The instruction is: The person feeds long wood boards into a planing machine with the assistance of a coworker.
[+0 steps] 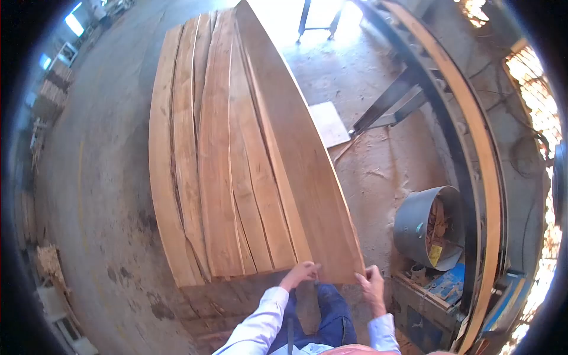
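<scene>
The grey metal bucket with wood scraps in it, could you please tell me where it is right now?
The grey bucket sits at the right of the head view on the dusty floor, right of the veneer sheets and just above the blue box.

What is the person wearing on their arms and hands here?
Both arms are in long, light blue shirt sleeves with buttoned-style cuffs at the wrists. The left hand and right hand are bare: no gloves, and no watch or rings that I can make out. Dark blue trousers show below.

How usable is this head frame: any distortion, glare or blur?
Head view: strong fisheye bends the veneer sheets and rail, with black corners; daylight blows out the top and right edge; both hands, left and right, are sharp enough at the sheet's near edge.
</scene>
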Demonstrator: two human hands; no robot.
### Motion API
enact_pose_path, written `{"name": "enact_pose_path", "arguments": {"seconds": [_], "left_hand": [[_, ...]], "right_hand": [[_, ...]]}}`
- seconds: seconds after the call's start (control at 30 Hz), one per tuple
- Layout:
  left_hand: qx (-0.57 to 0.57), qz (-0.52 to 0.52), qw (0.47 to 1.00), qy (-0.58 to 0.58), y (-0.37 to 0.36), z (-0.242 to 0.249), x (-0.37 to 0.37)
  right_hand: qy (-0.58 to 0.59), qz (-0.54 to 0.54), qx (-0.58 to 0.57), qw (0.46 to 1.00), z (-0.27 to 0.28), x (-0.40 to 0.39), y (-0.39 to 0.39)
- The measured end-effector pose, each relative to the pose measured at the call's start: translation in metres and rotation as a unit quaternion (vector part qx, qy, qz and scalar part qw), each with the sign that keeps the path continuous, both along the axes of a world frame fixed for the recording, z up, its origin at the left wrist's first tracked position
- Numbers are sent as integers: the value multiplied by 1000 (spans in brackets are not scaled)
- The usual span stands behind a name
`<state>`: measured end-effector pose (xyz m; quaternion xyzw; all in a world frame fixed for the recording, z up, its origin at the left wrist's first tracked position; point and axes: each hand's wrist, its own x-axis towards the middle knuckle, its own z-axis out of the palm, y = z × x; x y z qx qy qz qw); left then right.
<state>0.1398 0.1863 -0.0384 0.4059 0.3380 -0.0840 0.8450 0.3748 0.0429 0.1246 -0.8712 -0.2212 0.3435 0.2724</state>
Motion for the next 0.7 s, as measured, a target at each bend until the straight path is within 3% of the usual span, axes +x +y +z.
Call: {"name": "enact_pose_path", "arguments": {"seconds": [0.1,0.23,0.3,0.4,0.47,0.6,0.67,0.7], "left_hand": [[-64,14,998,-11,4,63,2],[-231,107,947,-195,37,145,3],[-258,186,923,-216,49,156,9],[-218,318,901,-198,71,146,41],[-234,383,866,-222,90,142,66],[-196,281,933,-115,80,176,87],[-134,240,961,-32,36,163,80],[-157,225,961,-40,17,153,75]], "right_hand": [[29,-63,42,997,92,17,-55],[81,-233,152,957,140,14,-161],[110,-358,237,896,143,1,-211],[161,-470,303,813,168,-23,-259],[163,-497,325,788,174,-37,-292],[160,-568,392,706,159,-67,-390],[175,-595,431,655,159,-77,-429],[185,-608,448,629,166,-87,-447]]}}
